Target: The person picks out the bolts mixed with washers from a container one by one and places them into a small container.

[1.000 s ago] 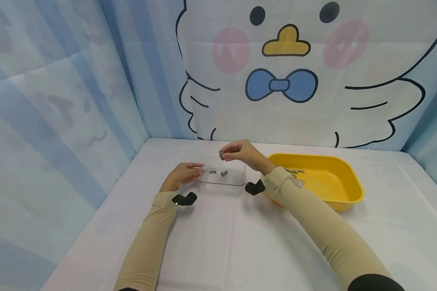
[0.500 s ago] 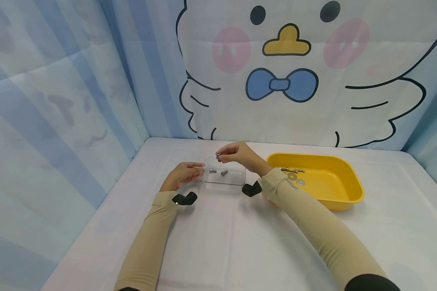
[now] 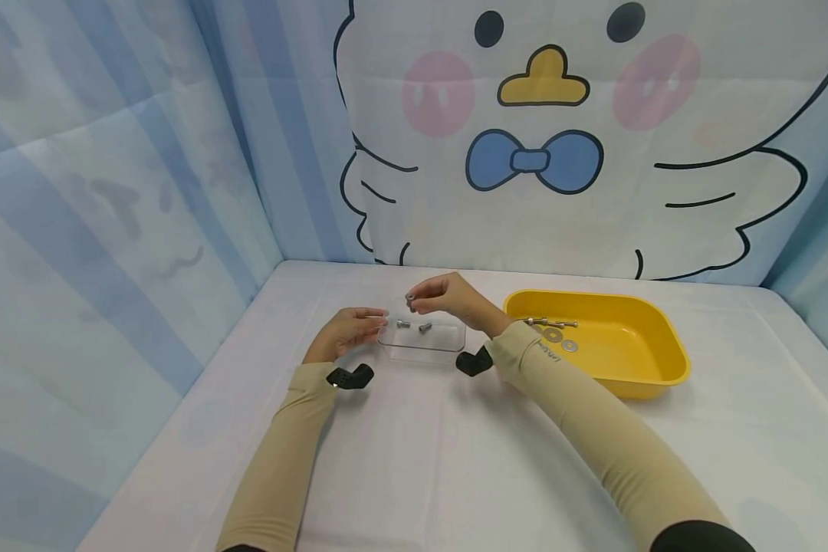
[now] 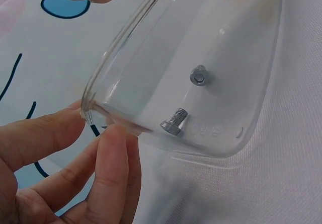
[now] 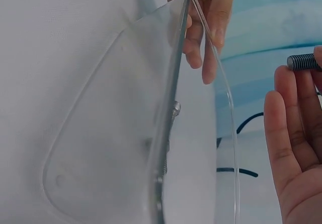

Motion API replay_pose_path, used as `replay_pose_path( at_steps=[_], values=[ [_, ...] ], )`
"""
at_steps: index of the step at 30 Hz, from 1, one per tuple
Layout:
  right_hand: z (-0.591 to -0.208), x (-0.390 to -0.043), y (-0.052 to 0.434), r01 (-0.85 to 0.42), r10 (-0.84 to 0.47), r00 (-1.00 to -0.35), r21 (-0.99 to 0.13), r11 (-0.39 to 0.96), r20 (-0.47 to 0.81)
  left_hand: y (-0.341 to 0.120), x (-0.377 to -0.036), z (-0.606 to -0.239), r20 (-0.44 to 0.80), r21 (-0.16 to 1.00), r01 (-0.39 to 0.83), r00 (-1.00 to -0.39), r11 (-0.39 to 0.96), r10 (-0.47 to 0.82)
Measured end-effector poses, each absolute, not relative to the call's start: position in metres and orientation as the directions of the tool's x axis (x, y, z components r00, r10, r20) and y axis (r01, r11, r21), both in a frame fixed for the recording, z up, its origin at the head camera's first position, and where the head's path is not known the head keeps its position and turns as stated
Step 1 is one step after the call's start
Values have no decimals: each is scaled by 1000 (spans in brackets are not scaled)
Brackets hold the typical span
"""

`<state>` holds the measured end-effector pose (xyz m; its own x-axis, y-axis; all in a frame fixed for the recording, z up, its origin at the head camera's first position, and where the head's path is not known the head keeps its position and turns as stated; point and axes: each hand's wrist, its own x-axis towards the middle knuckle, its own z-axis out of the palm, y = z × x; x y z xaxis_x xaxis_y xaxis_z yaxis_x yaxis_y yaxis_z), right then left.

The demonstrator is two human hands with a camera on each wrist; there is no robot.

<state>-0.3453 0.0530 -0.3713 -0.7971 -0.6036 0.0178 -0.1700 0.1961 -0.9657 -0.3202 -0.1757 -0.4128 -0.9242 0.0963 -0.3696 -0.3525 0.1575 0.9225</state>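
A clear plastic tray lies on the white table with two small metal bolts inside. My left hand holds the tray's left rim between thumb and fingertips. My right hand hovers just above the tray and pinches a dark threaded bolt at its fingertips; the bolt's end shows in the right wrist view. The two bolts show through the tray's clear floor in the left wrist view.
A yellow bin sits to the right of the tray with bolts and washers in it. A cartoon-printed curtain closes off the back, and striped cloth the left side.
My right hand has moved left and down a little with the bolt, closer over the clear tray. The left hand and tray have stayed put.
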Motion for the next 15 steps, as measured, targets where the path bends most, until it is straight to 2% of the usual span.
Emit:
replay_pose_path(
  at_steps=[15],
  values=[
    [-379, -346, 49, -137, -591, -804, -943, 302, -72, -175, -322, -413, -384, 915, -369, -920, 160, 75]
  ],
)
